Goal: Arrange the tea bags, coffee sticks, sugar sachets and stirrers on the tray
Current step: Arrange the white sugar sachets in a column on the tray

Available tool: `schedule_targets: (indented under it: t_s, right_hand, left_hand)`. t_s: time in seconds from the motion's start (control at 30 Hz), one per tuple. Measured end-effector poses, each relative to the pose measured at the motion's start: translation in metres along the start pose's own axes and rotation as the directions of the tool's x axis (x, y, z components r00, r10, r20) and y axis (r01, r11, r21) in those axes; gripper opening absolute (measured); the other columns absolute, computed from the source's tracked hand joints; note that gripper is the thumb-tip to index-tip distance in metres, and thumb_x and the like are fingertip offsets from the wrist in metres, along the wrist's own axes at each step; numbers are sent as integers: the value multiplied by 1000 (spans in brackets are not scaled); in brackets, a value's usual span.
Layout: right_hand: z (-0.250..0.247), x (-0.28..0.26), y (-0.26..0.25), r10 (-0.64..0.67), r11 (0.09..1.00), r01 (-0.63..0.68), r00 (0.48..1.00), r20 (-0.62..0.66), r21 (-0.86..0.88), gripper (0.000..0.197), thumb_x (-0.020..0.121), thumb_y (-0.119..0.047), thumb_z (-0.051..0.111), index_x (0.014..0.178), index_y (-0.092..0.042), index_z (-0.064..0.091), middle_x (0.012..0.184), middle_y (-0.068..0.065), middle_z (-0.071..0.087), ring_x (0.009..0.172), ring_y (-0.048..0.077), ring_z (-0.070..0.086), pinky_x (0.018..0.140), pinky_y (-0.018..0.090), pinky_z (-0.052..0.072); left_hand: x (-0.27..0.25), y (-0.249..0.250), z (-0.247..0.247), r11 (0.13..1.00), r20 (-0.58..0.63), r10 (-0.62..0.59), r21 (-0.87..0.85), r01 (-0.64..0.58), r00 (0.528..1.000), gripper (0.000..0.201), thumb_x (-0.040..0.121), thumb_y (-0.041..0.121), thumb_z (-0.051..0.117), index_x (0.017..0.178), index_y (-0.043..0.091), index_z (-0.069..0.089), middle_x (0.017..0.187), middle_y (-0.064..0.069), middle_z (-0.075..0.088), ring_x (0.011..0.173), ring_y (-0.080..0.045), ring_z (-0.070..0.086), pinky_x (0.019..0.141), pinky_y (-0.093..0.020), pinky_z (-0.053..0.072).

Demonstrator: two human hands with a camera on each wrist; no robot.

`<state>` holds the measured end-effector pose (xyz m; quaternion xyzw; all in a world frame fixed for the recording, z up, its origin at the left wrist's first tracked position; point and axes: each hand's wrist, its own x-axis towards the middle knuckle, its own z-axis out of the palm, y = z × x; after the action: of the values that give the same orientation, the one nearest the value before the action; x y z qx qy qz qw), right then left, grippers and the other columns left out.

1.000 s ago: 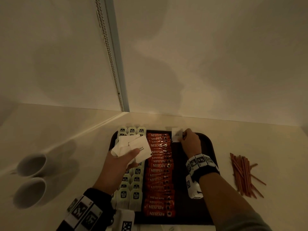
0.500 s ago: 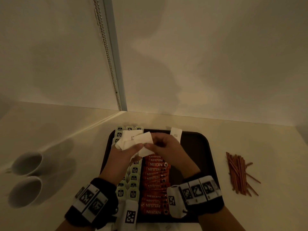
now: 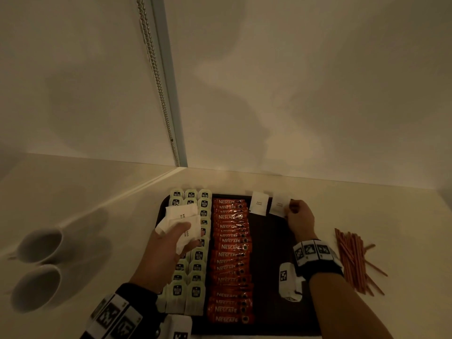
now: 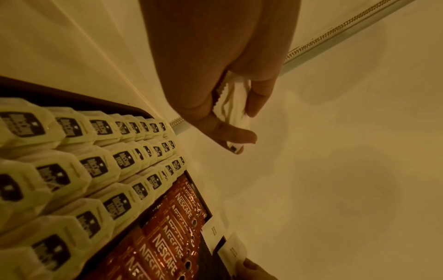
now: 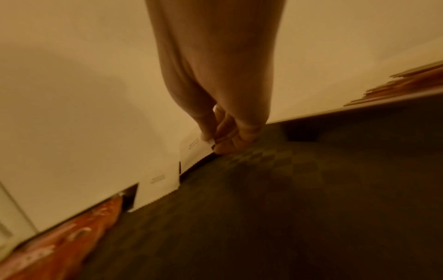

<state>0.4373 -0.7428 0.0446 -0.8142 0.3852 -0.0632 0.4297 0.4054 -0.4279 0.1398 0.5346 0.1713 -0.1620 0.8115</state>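
Tea bags (image 3: 193,285) & coffee sticks (image 3: 230,260) already fill the tray (image 3: 269,302). Left hand (image 3: 166,245) fingers curled round spare sugar sachets (image 3: 182,222). Stirrers (image 3: 352,260) untouched on counter. Far edge: one sachet (image 3: 258,203) placed, right hand (image 3: 299,218) pinching a second (image 3: 278,204) beside it.

The tea bags (image 3: 190,243) are showing pale green with dark labels, the coffee sticks (image 3: 231,260) are glowing orange-red (white lettering), the sugar sachets (image 3: 258,203) are reading white, the stirrers (image 3: 352,261) reddish-brown, the tray (image 3: 266,253) dark, the cups (image 3: 36,267) white, the surface (image 3: 403,216) cream
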Motion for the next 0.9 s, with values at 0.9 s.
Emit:
schedule_targets:
  t_s: [0.9]
  right_hand:
    - [2, 10, -4, -134, 984, 143, 987, 87, -108, 22, 88, -17, 63, 104, -2, 61, 102, 15, 67, 91, 26, 60, 71, 23, 40]
  left_hand:
    - [3, 0, 1, 994, -31, -53, -100, 50, 998, 26, 92, -2, 47, 108, 12, 61, 120, -21, 61, 109, -42, 58, 53, -23, 56]
